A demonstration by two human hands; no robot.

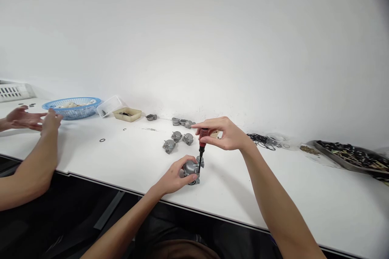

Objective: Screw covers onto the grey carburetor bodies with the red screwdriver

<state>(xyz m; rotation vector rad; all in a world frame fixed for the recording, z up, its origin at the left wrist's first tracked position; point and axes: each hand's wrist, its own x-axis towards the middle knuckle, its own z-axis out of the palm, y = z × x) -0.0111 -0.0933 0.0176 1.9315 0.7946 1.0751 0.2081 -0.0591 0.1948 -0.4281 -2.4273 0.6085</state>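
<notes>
My left hand (pixel 175 177) grips a grey metal part (pixel 190 167) on the white table, near its front edge, with thumb and fingers on either side of it. Above it, my right hand (pixel 224 133) holds a screwdriver (pixel 203 139) by its red and black handle. The screwdriver stands nearly upright, and its tip reaches down to the metal part close to my left thumb. Just behind, several similar grey parts (pixel 169 146) sit in a group. More grey castings (pixel 182 122) lie farther back by the wall.
At the left, another person's hands (pixel 52 122) are near a blue basket (pixel 73 114). A yellowish tray (pixel 127 115) and clear box (pixel 109 106) stand beside it. Black rings (pixel 263 141) and a metal tray of parts (pixel 337 159) lie right.
</notes>
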